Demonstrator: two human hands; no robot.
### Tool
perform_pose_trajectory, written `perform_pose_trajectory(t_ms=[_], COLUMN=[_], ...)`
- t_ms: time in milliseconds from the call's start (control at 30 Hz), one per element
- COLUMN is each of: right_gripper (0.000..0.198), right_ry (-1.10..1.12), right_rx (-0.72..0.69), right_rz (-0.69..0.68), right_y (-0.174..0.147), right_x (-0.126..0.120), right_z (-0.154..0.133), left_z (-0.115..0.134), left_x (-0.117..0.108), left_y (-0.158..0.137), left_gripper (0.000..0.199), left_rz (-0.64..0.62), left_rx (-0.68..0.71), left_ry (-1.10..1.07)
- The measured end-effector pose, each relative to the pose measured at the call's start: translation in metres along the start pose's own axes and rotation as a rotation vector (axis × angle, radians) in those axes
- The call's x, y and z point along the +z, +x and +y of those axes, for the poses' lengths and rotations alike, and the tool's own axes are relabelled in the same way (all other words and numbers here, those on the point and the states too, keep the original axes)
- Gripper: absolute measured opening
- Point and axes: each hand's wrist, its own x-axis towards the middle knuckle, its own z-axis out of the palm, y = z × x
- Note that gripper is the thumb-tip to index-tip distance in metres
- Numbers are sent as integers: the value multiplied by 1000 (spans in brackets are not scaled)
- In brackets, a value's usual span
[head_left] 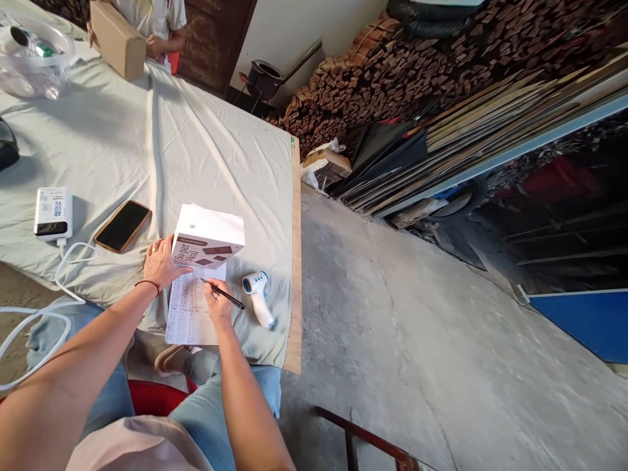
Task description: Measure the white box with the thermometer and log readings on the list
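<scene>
A black pen (226, 295) is pinched in my right hand (218, 306), its tip over a sheet of paper (191, 320) covered in handwriting. My left hand (161, 263) is wrapped on the left side of a white box (210, 226) printed "Super Meal", its thumb along the lower edge. The box covers the upper part of the sheet. Just right of my right hand lies a white and blue infrared thermometer (258, 297). A phone (122, 226) in an orange-brown case rests on the cloth left of the box.
A white power bank (53, 212) with a cable (61, 275) lies at left on the cloth-covered table (216, 144). Across it, another person's hand (156, 47) is beside a cardboard box (119, 42). A clear plastic tub (36, 55) stands far left. Stacked firewood (363, 72) lines the wall.
</scene>
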Motion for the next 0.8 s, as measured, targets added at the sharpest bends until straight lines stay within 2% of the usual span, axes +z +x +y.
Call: perform_pose_trajectory(t_ms=[267, 800], right_gripper=[24, 29], right_ry=[2, -15], right_rx=[-40, 4], right_rz=[2, -44], right_y=[1, 2], right_x=[1, -1], right_z=[1, -4], left_z=[0, 2], left_x=[0, -2], left_y=[0, -1], left_gripper=[92, 93], left_rz=[-6, -22], left_rx=[3, -4], left_ry=[-2, -7])
